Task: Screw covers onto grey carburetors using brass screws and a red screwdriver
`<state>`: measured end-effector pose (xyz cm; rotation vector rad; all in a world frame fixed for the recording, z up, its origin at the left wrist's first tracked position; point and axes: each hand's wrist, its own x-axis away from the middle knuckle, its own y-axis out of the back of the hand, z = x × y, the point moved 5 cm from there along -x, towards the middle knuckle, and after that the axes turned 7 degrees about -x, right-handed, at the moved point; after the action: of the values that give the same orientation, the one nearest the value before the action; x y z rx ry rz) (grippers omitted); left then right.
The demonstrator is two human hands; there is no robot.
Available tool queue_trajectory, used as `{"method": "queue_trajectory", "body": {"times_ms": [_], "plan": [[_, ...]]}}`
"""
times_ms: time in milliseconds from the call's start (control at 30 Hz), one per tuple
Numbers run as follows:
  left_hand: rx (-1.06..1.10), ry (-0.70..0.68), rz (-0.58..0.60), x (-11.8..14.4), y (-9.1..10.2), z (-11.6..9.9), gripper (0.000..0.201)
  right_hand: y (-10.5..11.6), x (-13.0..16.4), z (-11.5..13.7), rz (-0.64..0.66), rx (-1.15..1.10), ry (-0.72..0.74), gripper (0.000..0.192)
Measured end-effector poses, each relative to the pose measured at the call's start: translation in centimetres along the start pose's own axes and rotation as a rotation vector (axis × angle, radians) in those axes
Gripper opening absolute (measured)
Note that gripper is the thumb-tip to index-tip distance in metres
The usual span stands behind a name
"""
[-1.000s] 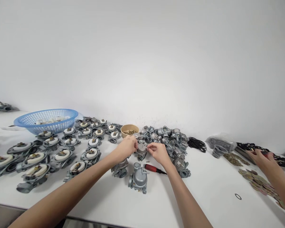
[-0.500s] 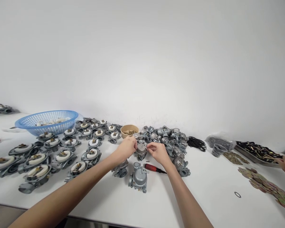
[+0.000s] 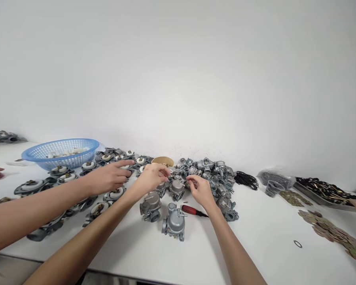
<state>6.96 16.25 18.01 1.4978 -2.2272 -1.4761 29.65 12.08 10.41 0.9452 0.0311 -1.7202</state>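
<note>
Both of the person's hands meet over a grey cast-metal carburettor body (image 3: 177,187) standing on the white table (image 3: 255,237), just in front of the heaped pile of grey metal carburettor castings (image 3: 210,172). The left hand (image 3: 150,177) curls over the part's left side, fingertips pinched near its top; whether it clamps the casting or a small piece is too fine to tell. The right hand (image 3: 199,190) pinches something tiny at the part's right edge, fingers closed together, the item itself too small to make out. Right behind the left hand sits a small tan bowl of brass screws (image 3: 163,161). Just beside the right wrist lies a red-handled screwdriver (image 3: 192,211), with two more grey carburettors (image 3: 174,222) nearer the table's front edge. A co-worker's arm reaches in from the left, its open hand (image 3: 111,177) resting over the rows of white-capped grey housings (image 3: 77,190). A blue plastic basket (image 3: 61,152) stands further left.
</note>
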Motion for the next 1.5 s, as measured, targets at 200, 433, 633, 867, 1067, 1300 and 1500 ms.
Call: {"method": "queue_trajectory", "body": {"times_ms": [200, 433, 633, 867, 1067, 1300, 1500], "plan": [[0.145, 0.039, -0.019, 0.3, 0.1, 0.7, 0.007, 0.1, 0.2, 2.5, -0.109, -0.009, 0.114, 0.02], [0.363, -0.067, 0.035, 1.0, -0.4, -1.2, 0.013, -1.4, -0.5, 7.9, 0.104, -0.134, 0.235, 0.018], [0.631, -0.02, 0.021, 2.0, 0.2, -0.9, 0.028, -1.8, -2.2, 10.4, 0.286, -0.203, 0.172, 0.01], [0.762, 0.03, -0.032, 3.8, 0.1, 0.3, 0.032, -2.7, -1.7, 11.0, 0.325, -0.328, 0.03, 0.003], [0.505, 0.046, -0.298, 9.5, 0.5, -0.5, 0.009, -2.9, -2.8, 10.3, 0.295, -0.143, 0.027, 0.017], [0.519, -0.342, 0.116, 10.4, -1.1, 1.9, 0.009, -4.5, -6.8, 7.5, 0.455, 0.205, 0.01, 0.023], [0.429, -0.279, 0.287, 0.9, -1.0, 11.1, 0.016, -7.1, -8.0, 5.9, 0.602, 0.302, -0.008, 0.018]]}}
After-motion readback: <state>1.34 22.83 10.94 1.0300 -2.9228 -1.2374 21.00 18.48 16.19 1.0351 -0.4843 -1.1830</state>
